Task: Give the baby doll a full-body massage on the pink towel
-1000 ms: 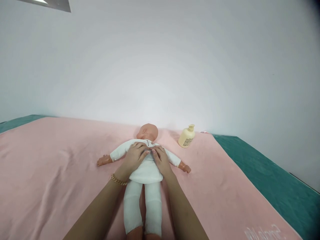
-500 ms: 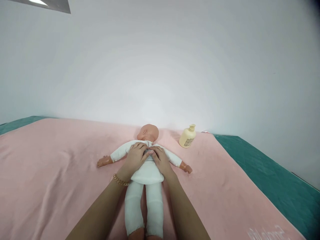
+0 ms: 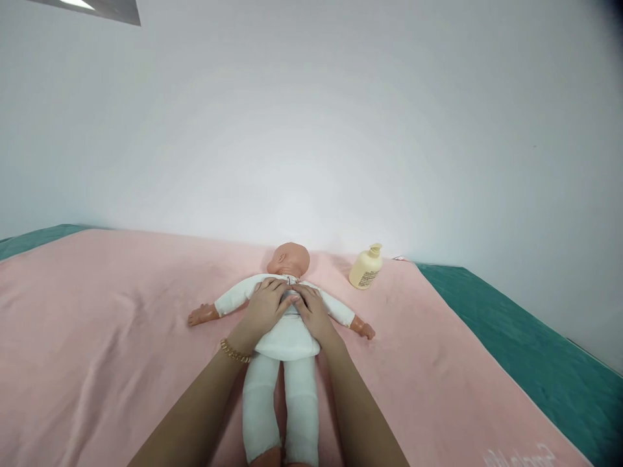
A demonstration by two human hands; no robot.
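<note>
A baby doll [image 3: 287, 334] in a white suit lies on its back on a pink blanket [image 3: 107, 337], head toward the wall and arms spread. My left hand [image 3: 263, 309], with a gold bracelet at the wrist, rests flat on the doll's chest, fingers stretched out. My right hand [image 3: 314, 311] lies flat beside it on the chest. The fingertips of both hands meet near the doll's collar. Neither hand holds anything.
A cream pump bottle [image 3: 366, 268] stands on the blanket to the right of the doll's head. Under the blanket lies a teal cover [image 3: 525, 363], showing along the right side and far left corner. A plain white wall rises behind.
My hands have crept slightly up the doll's chest toward the collar. The view has shifted a little; the doll and the bottle stay where they were.
</note>
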